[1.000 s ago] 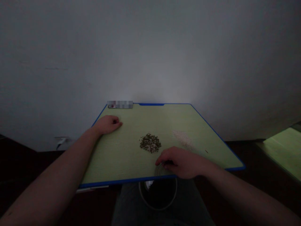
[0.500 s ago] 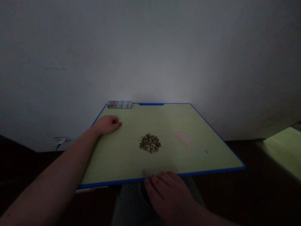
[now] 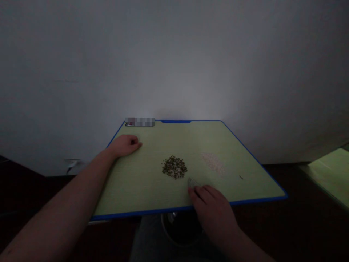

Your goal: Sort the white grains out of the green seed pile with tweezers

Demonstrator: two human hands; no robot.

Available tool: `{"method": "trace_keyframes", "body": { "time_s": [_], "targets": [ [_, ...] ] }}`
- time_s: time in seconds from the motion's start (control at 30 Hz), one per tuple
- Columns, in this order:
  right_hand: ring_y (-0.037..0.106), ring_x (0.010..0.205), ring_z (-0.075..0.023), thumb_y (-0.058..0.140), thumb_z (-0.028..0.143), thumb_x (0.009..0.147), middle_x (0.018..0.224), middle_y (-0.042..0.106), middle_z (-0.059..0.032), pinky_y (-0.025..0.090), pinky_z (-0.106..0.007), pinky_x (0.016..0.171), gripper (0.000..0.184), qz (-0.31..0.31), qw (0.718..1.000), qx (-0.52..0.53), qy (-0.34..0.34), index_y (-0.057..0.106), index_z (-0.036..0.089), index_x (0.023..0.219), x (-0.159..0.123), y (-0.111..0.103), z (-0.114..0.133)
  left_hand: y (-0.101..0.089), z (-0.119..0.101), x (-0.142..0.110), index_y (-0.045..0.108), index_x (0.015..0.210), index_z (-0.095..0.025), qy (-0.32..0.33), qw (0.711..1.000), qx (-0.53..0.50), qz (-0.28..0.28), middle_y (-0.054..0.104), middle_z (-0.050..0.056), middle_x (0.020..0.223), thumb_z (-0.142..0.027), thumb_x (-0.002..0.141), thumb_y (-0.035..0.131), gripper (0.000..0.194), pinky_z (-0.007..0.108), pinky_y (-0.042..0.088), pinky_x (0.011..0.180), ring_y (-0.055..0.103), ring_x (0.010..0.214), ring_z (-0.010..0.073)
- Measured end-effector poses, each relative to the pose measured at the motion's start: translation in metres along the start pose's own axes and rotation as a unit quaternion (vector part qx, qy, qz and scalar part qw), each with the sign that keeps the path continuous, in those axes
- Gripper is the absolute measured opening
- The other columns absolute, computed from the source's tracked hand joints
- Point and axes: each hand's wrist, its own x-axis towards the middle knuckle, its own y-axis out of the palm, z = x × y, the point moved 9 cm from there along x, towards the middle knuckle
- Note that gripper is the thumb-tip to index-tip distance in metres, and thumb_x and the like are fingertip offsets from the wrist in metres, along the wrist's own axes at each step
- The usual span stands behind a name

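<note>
My left hand (image 3: 124, 145) rests on the left side of the light green tabletop (image 3: 147, 196), its fingers curled in and nothing seen in them. Near the front edge, my right hand (image 3: 214, 209) is closed on a small clear piece (image 3: 192, 183) with a rounded edge, perhaps a plastic lid or cup; its exact kind is unclear. Just beyond and left of it lies a pile of dark green-brown beans mixed with pale grains (image 3: 174, 167). A thin patch of pale grains (image 3: 214, 163), like rice, lies to the right.
Below the front edge, a round metal bowl (image 3: 182, 244) sits at my lap, partly hidden by my right arm. A small dark sliver (image 3: 241, 177) lies at the right. A blurred flat object (image 3: 140, 122) lies at the back left corner. A wall (image 3: 174, 72) stands behind.
My right hand has moved from over the bowl at the front edge, up and right onto the tabletop, with the clear piece. More of the bowl shows. The left hand stays put.
</note>
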Motion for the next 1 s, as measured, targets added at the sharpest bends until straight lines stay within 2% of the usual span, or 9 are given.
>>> {"method": "trace_keyframes", "body": {
  "time_s": [0.13,0.3,0.4,0.53,0.77,1.0],
  "targets": [
    [0.062,0.08,-0.0219,0.062,0.0,0.071,0.093,0.073,-0.0072,0.05,-0.033,0.069,0.038,0.004,1.0,-0.004,0.003,0.068,0.015,0.105,-0.006,0.002,-0.005,0.0,-0.001,0.0,0.053,0.063,-0.021,0.006,1.0,-0.001,-0.005,0.056,0.002,0.06,-0.055,0.078,0.043,0.039,0.03,0.033,0.059,0.05,0.06,0.0172],
    [0.062,0.079,-0.0218,0.061,0.002,0.075,0.09,0.072,-0.0079,0.05,-0.034,0.069,0.032,-0.012,0.998,0.044,-0.038,0.067,0.012,0.105,0.005,-0.005,0.022,-0.001,0.0,0.0,0.053,0.062,-0.021,0.002,1.0,-0.001,-0.006,0.055,0.002,0.06,-0.056,0.078,0.043,0.039,0.031,0.033,0.058,0.05,0.061,0.0175],
    [0.062,0.078,-0.0219,0.062,0.003,0.077,0.087,0.071,-0.0078,0.05,-0.034,0.069,0.029,-0.013,0.997,0.063,-0.043,0.068,0.011,0.104,0.013,-0.006,0.03,-0.001,-0.001,-0.001,0.051,0.062,-0.021,0.002,1.0,0.0,-0.004,0.055,0.002,0.06,-0.056,0.079,0.043,0.039,0.03,0.033,0.058,0.05,0.06,0.0167],
    [0.062,0.079,-0.0212,0.061,0.004,0.078,0.089,0.072,-0.0077,0.05,-0.033,0.072,0.027,-0.02,0.998,0.056,-0.029,0.069,0.013,0.103,0.013,-0.006,0.022,-0.002,-0.001,-0.001,0.051,0.063,-0.021,0.0,1.0,0.006,-0.005,0.055,0.002,0.06,-0.054,0.079,0.044,0.037,0.03,0.033,0.058,0.049,0.059,0.0162],
    [0.064,0.079,-0.0204,0.057,-0.002,0.075,0.09,0.075,-0.0064,0.052,-0.031,0.073,0.034,-0.018,0.999,0.044,-0.021,0.07,0.015,0.102,-0.001,-0.008,0.0,0.001,0.003,0.0,0.052,0.064,-0.021,0.001,1.0,0.005,-0.002,0.057,0.002,0.062,-0.055,0.079,0.044,0.038,0.03,0.033,0.059,0.051,0.061,0.0165],
    [0.065,0.077,-0.0197,0.056,0.0,0.078,0.089,0.076,-0.0051,0.053,-0.03,0.074,0.032,-0.019,0.997,0.066,-0.035,0.072,0.016,0.1,0.005,-0.008,-0.01,0.0,0.003,-0.001,0.05,0.063,-0.021,0.003,1.0,0.004,-0.005,0.056,0.002,0.062,-0.055,0.079,0.044,0.038,0.03,0.032,0.058,0.05,0.061,0.0165]
  ]
}}
